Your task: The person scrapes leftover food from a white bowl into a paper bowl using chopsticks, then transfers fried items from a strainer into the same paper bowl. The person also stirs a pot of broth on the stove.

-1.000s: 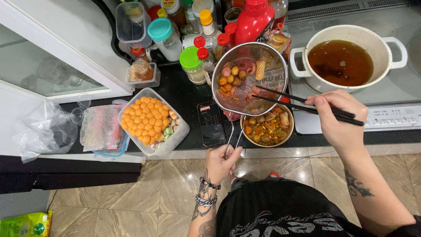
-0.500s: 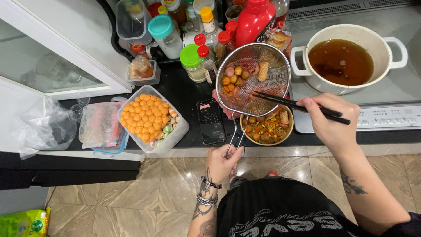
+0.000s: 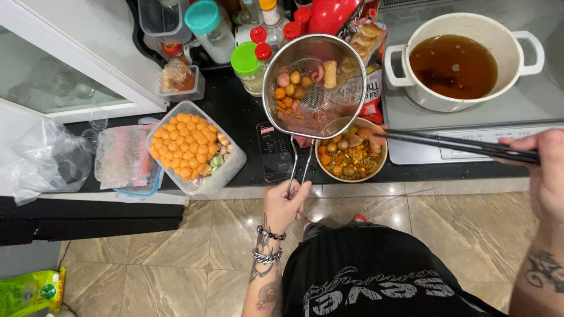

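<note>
My left hand [image 3: 285, 202] grips the wire handle of a round metal strainer [image 3: 329, 103], held tilted above a tan bowl [image 3: 380, 165] of mixed food. Inside the strainer lie several small balls and sausage pieces [image 3: 299, 83], gathered at its upper left. My right hand [image 3: 541, 170] holds black chopsticks [image 3: 446, 142] whose tips reach over the bowl's right rim. The bowl sits on the black counter [image 3: 244, 120] near its front edge.
A white pot [image 3: 465, 101] of brown broth stands on the cooktop at right. A clear tub of orange balls [image 3: 187, 147] sits left of a black phone [image 3: 275, 151]. Bottles and jars [image 3: 247, 58] crowd the back. Plastic bags lie at far left.
The chopstick tips have come out of the strainer and moved down to the bowl's rim. The strainer has tipped up more steeply over the bowl.
</note>
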{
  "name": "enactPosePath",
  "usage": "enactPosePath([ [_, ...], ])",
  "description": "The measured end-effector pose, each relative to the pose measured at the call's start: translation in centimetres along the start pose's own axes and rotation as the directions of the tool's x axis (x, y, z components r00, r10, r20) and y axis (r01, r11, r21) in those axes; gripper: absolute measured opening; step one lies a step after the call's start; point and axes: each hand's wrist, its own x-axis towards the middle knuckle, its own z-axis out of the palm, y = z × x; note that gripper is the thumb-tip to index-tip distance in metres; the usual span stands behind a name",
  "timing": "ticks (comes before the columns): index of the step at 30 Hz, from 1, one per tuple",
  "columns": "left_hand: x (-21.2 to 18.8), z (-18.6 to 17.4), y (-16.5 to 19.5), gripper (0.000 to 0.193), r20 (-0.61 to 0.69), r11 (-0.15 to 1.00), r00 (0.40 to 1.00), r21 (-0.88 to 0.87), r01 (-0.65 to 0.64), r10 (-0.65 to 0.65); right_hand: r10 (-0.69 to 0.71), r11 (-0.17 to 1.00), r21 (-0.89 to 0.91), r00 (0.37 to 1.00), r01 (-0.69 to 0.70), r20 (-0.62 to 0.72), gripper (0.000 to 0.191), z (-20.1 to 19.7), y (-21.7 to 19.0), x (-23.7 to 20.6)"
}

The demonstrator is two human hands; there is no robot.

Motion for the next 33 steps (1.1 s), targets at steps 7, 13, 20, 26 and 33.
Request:
enactPosePath([
  [7, -0.2, -0.2, 0.3, 0.036, 0.013, 0.999, 1.000, 0.042, -0.029, 0.028, 0.015, 0.811, -0.584, 0.995, 0.045, 0.097, 0.022, 1.0, 2.6, -2.5],
  [13, -0.2, -0.1, 0.2, 0.035, 0.014, 0.998, 0.999, 0.043, -0.046, 0.046, -0.033, 0.801, -0.582, 0.981, 0.139, 0.190, 0.018, 4.9, 0.6, -1.9],
  [20, -0.1, 0.1, 0.2, 0.036, 0.014, 0.998, 0.999, 0.041, -0.051, 0.051, 0.050, 0.745, -0.659, 0.976, 0.105, 0.212, 0.018, 6.4, -2.2, -1.0],
  [26, 0.0, 0.1, 0.2, 0.035, 0.022, 0.998, 0.999, 0.031, -0.046, 0.045, 0.128, 0.758, -0.651, 0.987, -0.031, 0.102, 0.024, 6.2, -2.6, -0.2],
  [33, 0.2, 0.2, 0.2, 0.036, 0.028, 0.998, 0.998, 0.011, -0.061, 0.060, 0.081, 0.965, -0.257, 0.990, -0.049, 0.115, 0.050, 0.4, 0.1, 2.5],
])
